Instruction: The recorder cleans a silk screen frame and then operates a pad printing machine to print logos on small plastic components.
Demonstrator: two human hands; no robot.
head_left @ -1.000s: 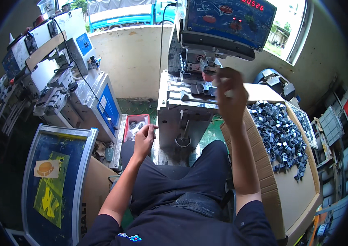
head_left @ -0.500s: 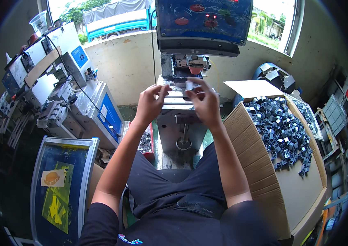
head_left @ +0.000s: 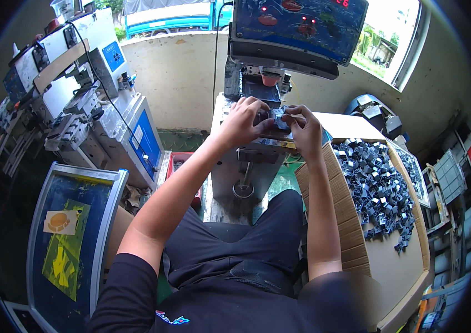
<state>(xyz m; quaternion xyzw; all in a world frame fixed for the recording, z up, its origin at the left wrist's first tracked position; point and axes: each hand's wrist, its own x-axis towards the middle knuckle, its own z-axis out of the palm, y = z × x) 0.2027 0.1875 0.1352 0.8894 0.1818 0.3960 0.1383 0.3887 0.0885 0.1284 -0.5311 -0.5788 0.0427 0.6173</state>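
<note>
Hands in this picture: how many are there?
2: the left hand and the right hand, on either side of a small shiny part at the machine. I see no others.

Between hands (head_left: 241, 123) and lap (head_left: 271, 230) lies open; carton flap (head_left: 352, 241) blocks right.

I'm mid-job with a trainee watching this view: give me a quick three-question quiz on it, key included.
1. Where are the left hand and right hand?
a) at the framed screen
b) at the machine below the blue panel
c) on the person's lap

2. True or false: the box of dark parts is shut.

3. Short answer: which hand is nearer that box?

Key: 1. b; 2. False, it is open with the parts showing; 3. the right hand.
</note>
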